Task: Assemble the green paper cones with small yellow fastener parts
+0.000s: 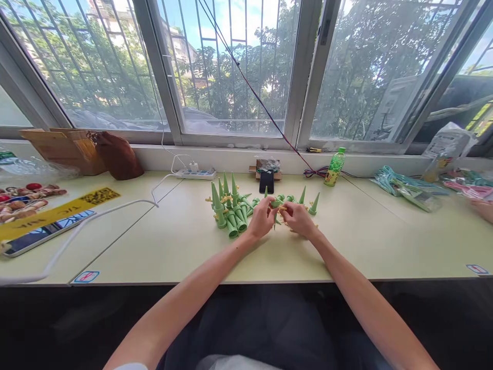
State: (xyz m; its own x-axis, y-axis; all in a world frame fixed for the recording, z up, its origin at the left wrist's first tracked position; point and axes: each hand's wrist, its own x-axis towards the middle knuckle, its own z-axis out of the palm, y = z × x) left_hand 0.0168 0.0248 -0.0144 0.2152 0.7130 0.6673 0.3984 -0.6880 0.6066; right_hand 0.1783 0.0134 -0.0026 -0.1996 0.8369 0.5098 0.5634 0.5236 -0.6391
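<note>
Above the table, my left hand [262,218] is closed around a green plastic watering spike [276,203], its tip pointing down. My right hand [299,219] meets it from the right, fingers pinched on a small yellow valve [283,208] at the spike's side. Fingers partly hide where the two parts meet. To the left is a cluster of green spikes [233,191], some upright and some lying, with yellow valves on several. More green cones [314,204] stand just beyond my right hand. A few small yellow pieces [295,230] lie under that hand.
Behind the spikes, a black phone [266,182] leans on a small box. A green-capped bottle [335,167] stands farther right, near bagged teal items [402,186]. A power strip [196,174] and white cable [115,206] are left. Someone else's hand [483,208] shows at the right edge.
</note>
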